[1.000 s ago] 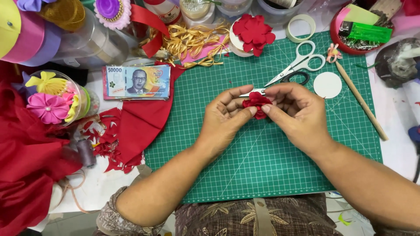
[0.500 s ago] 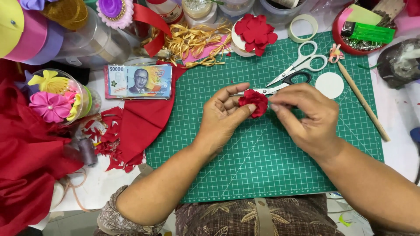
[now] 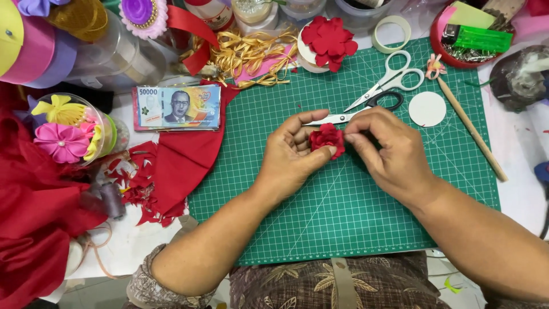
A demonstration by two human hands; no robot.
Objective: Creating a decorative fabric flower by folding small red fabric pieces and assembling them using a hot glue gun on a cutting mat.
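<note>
Nearest the camera, a patterned brown garment [image 3: 320,283] fills the bottom edge, and both forearms rise from it over a green cutting mat [image 3: 343,217]. The left hand [image 3: 291,157] and right hand [image 3: 389,151] meet above the middle of the mat, with a small red fabric flower [image 3: 327,139] between them. The left fingers are curled narrowly around the flower, the thumb pressed under its lower edge and the fingertips cupping its left side. The right thumb and forefinger are pinched close on the flower's right edge; the other right fingers are folded in behind them.

Just beyond the fingertips lie 2 pairs of scissors: a black-handled pair [image 3: 366,109] whose blades run behind the left fingertips, and a white-handled pair [image 3: 389,77] farther off. To the right of the right knuckles sits a white paper disc [image 3: 427,109], and past it a wooden stick [image 3: 472,131] slants along the mat's edge.

Left of the left wrist, red cloth scraps [image 3: 177,166] spill off the mat, with a stack of banknotes [image 3: 178,107] beyond them and a clear tub of pink and yellow flowers [image 3: 68,129] farther left.

Farthest from the fingers, a larger red flower [image 3: 329,39] rests on a white roll, beside gold ribbon [image 3: 251,54] and a tape ring [image 3: 392,34].
</note>
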